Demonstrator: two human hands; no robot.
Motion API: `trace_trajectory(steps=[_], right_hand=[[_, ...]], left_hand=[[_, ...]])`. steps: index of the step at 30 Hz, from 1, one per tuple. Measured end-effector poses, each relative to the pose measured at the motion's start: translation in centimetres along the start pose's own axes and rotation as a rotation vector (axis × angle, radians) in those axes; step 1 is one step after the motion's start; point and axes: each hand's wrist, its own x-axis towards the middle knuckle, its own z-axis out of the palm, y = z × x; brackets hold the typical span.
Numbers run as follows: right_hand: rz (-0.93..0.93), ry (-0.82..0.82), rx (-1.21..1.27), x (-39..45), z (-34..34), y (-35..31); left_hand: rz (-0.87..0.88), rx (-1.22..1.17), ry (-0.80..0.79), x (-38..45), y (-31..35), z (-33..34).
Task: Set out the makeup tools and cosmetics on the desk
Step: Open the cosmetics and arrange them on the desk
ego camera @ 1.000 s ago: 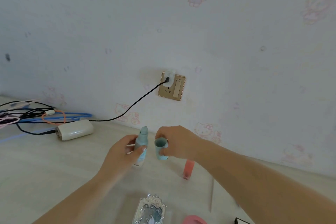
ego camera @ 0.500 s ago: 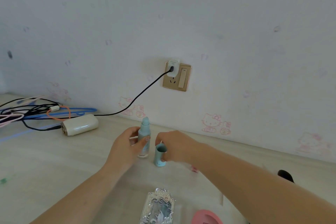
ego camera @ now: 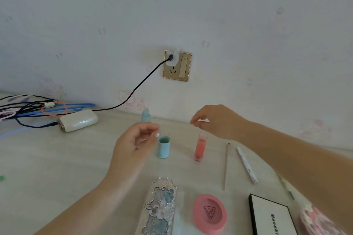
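Note:
A light-blue lipstick (ego camera: 146, 115) stands upright near the wall, partly hidden behind my left hand (ego camera: 133, 144). Its light-blue cap (ego camera: 163, 147) stands open-end up just right of that hand. My left hand hovers with fingers apart and holds nothing. My right hand (ego camera: 217, 121) floats empty above a pink tube (ego camera: 200, 148) standing on the desk. Nearer to me lie a silver ornate case (ego camera: 159, 208), a pink round compact (ego camera: 209, 213), a thin stick (ego camera: 226, 166), a white pencil (ego camera: 247, 165) and a white black-edged palette (ego camera: 272, 215).
A white power bank (ego camera: 78, 120) and a tangle of black, blue and orange cables (ego camera: 38, 108) lie at the left by the wall. A black cord runs up to a gold wall socket (ego camera: 177, 66). A pink-and-white item (ego camera: 317, 219) sits at the bottom right under my forearm.
My left hand has let go of the lipstick, my right hand has let go of the cap; both now stand on the desk. Both hands have lifted away.

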Motion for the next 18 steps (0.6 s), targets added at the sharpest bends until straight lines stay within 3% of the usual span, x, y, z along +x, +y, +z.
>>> trace_trajectory(steps=[4, 7, 11, 15, 18], right_hand=[[0.077, -0.103, -0.014, -1.0, 1.9, 1.1], [0.085, -0.045, 0.015, -1.2, 2.8, 1.1], [0.067, 0.074, 0.239, -2.1, 2.1, 1.7], [0.043, 0.135, 0.556, -3.7, 0.7, 2.2], [0.012, 0.11, 0.69, -4.7, 0.0, 2.5]], left_hand=[[-0.146, 0.028, -0.321, -0.9, -1.0, 3.5], [-0.19, 0.194, -0.451, -0.7, -2.1, 5.4], [-0.167, 0.367, -0.437, 0.0, -3.0, 6.6], [-0.181, 0.251, -0.344, 0.2, -2.8, 7.1], [-0.095, 0.207, -0.308, -0.4, -2.1, 7.6]])
